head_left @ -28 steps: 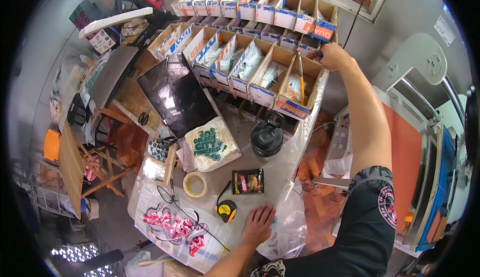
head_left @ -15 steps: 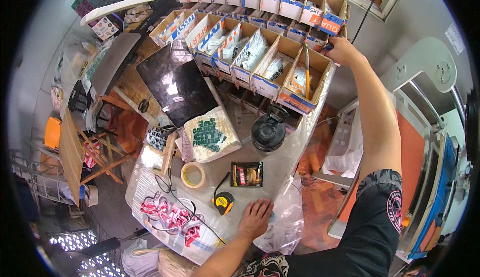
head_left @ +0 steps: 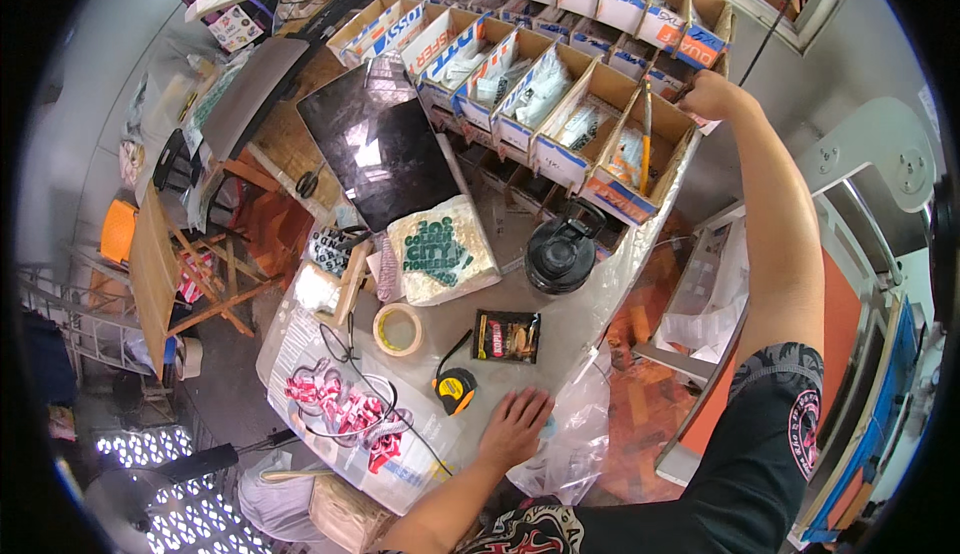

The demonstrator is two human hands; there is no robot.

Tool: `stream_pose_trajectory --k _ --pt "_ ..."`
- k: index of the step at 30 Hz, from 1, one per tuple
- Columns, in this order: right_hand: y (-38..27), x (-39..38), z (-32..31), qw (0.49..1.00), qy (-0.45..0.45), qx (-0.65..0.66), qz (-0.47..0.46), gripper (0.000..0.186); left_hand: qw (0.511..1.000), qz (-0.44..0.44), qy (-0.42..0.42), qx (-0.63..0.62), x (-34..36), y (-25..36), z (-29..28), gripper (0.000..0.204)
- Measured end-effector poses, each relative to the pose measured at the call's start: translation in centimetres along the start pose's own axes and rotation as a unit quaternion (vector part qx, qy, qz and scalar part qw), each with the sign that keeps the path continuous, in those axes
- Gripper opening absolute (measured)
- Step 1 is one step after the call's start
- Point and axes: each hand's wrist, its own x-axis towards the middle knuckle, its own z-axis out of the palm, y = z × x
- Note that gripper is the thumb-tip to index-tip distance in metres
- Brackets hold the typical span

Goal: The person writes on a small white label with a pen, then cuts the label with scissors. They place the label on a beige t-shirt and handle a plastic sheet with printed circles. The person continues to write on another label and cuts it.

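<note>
My left hand point(head_left: 517, 424) rests fingers apart on the table point(head_left: 470, 459), just below a black snack packet point(head_left: 508, 336) and right of a yellow-black tape measure point(head_left: 454, 390). My right hand point(head_left: 716, 96) reaches to the back right, fingers curled at a compartment of the cardboard bins point(head_left: 618, 199); what they hold is hidden. The bins hold white packets, and a pencil-like yellow stick point(head_left: 647, 134) stands in the front right one. A lidded black jug point(head_left: 555, 259) stands below them, beside a light slab with green lettering point(head_left: 445, 264).
A roll of tape point(head_left: 420, 329), a glossy black panel point(head_left: 370, 139), pink-red pieces point(head_left: 355, 414) and a cord share the table. A folding wooden chair point(head_left: 160, 284) stands left; a press-like machine point(head_left: 865, 164) with an orange surface is on the right; a window frame is behind.
The view has shifted, so the table scene sits higher and mostly further right in the picture. My right hand stays at the back bins, fingers reaching in; my left hand stays on the table.
</note>
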Motion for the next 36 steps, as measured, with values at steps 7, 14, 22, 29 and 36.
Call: stream_pose_trajectory --k 7,14,22,29,36 --pt "1.7 2.5 0.9 0.995 -0.028 -0.053 -0.084 0.019 1.0 0.01 0.007 0.004 -0.1 0.0 0.3 0.072" --pt "3.6 4.4 3.3 0.996 0.036 0.08 0.011 0.02 1.0 0.001 0.029 -0.01 0.1 0.2 -0.6 0.064" --pt "0.7 2.0 0.0 0.664 -0.036 0.704 0.248 0.02 0.999 0.006 0.042 0.025 -0.2 0.1 0.3 0.063" --pt "-0.7 0.4 -1.4 0.66 0.005 0.73 0.181 0.024 0.999 -0.004 0.043 0.002 -0.3 0.2 0.3 0.06" --pt "0.8 0.4 -0.2 0.666 -0.032 0.733 0.135 0.03 0.998 -0.006 0.057 -0.001 -0.4 0.1 0.5 0.059"
